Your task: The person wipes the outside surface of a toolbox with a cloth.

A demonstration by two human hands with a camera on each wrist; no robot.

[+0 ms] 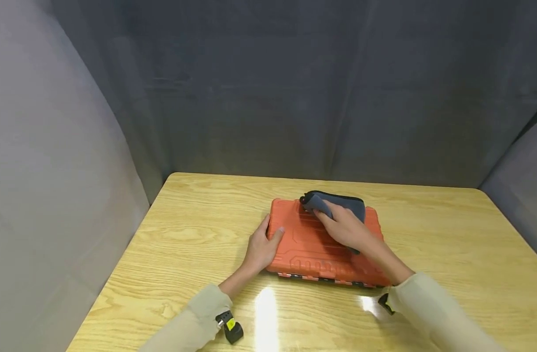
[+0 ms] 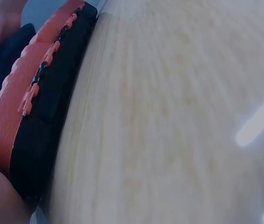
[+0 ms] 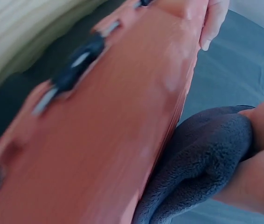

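Observation:
An orange plastic case [image 1: 312, 244] lies flat and closed on the wooden table [image 1: 185, 230], with black latches along its near edge. My left hand [image 1: 270, 231] grips the case's left end, thumb on the lid and fingers down the side. My right hand [image 1: 334, 217] holds a dark grey cloth [image 1: 349, 205] and presses it onto the lid near the far edge. The right wrist view shows the cloth [image 3: 202, 163] bunched under my right hand [image 3: 260, 154] against the orange lid [image 3: 104, 130]. In the left wrist view the case [image 2: 10, 126] shows its black lower half.
Grey curtains [image 1: 295, 88] close off the table at the back and both sides. Bare wood [image 2: 169, 116] stretches around the case on every side. Lamp glare marks the tabletop near the front edge.

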